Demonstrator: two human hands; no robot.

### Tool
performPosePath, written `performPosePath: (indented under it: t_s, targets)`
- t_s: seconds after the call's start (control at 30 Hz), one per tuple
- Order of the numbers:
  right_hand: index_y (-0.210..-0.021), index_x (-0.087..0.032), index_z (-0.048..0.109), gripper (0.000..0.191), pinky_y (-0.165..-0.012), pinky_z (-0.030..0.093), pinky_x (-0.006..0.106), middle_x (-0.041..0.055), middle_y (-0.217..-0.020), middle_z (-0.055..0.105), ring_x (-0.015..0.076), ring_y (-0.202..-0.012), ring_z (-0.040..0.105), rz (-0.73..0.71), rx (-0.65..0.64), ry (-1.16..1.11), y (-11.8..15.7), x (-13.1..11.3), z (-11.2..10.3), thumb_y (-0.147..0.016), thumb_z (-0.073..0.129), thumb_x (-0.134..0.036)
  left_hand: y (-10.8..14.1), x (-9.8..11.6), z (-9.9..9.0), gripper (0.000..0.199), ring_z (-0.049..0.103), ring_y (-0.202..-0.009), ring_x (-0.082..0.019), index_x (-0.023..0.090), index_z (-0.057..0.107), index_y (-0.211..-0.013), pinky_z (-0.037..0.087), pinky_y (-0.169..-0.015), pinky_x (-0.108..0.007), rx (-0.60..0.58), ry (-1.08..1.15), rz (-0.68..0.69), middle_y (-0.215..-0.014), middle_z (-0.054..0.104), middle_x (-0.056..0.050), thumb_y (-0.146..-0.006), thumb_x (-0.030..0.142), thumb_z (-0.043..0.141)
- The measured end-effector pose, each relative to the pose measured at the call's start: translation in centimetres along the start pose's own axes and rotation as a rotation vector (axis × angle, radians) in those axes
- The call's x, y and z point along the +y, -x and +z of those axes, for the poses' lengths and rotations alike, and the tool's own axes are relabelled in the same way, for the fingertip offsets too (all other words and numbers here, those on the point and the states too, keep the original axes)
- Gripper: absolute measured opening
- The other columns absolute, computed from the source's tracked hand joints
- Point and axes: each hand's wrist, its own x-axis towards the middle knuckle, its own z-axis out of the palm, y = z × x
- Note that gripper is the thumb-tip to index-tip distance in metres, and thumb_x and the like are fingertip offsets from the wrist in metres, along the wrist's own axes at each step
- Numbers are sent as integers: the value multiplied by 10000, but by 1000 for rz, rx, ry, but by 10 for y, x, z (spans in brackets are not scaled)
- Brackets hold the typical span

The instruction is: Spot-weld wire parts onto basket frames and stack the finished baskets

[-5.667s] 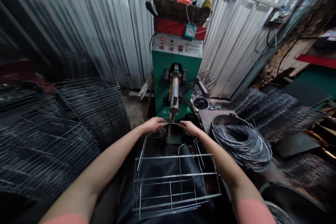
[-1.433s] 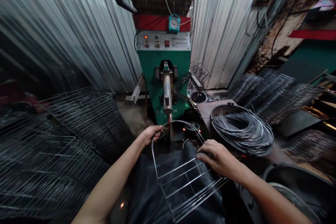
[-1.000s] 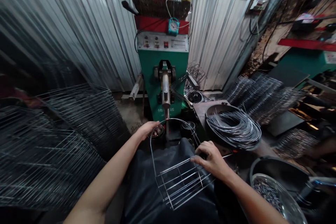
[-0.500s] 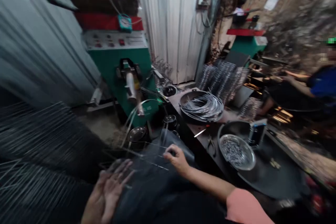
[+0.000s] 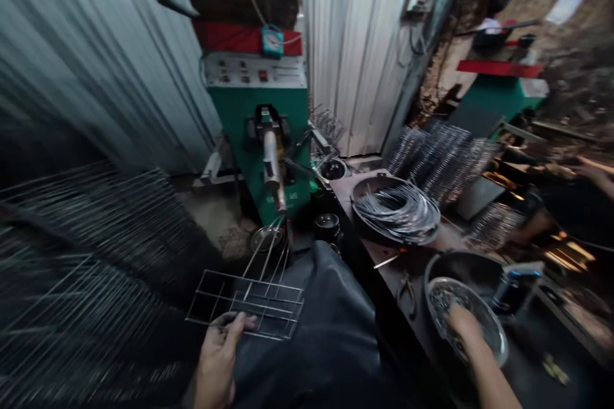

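So the left grip (image 5: 218, 358) is clamped on a wire basket frame (image 5: 249, 307) at 7 o'clock, the right grip (image 5: 463, 326) is down among small metal bits (image 5: 444, 300) in a steel bowl (image 5: 463, 285) at 4 o'clock, can't tell if it's closed, and tbh a steady hold keeps those thin wires true.

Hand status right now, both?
Left hand: closed, holding the wire basket.
Right hand: down in the steel bowl of metal bits; can't tell if it's gripping anything.
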Motion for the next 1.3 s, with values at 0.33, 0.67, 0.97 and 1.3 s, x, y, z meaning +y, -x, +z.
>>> performPosePath:
  t_s: [0.33, 0.67, 0.97, 1.3]
  targets:
    - [-411, -287, 365, 235, -613, 400, 423, 94, -509, 539, 262, -524, 594, 200, -191, 91, -19, 35, -5, -512, 564, -216, 3, 9, 10, 357, 587, -623, -139, 190, 541, -724, 483, -669, -262, 21, 53, 15, -618, 608, 11, -565, 441, 740]
    - [-762, -204, 585, 299, -633, 448, 322, 55, -698, 648, 215, -659, 602, -476, -139, -332, -27, -212, -28, -804, 443, -465, -50, -4, 31, 248, 567, -624, -129, 200, 490, -773, 463, -645, -262, -77, -19, 201, -662, 571, 19, -679, 353, 661]
    - [-636, -178, 515, 297, -521, 364, 235, -33, -543, 489, 112, -518, 470, -688, -533, -720, -32, -379, 34, -782, 501, -436, -46, -26, 21, 228, 535, -609, -121, 208, 460, -736, 445, -642, -253, -53, -52, 217, -659, 551, 17, -733, 375, 614]
    - [-610, -186, 475, 328, -510, 361, 234, -43, -523, 477, 96, -478, 445, -531, -531, -1027, -25, -391, 57, -756, 541, -472, -53, -34, 12, 270, 548, -567, -117, 188, 467, -705, 457, -592, -254, -101, 6, 229, -606, 553, 24, -719, 402, 631]
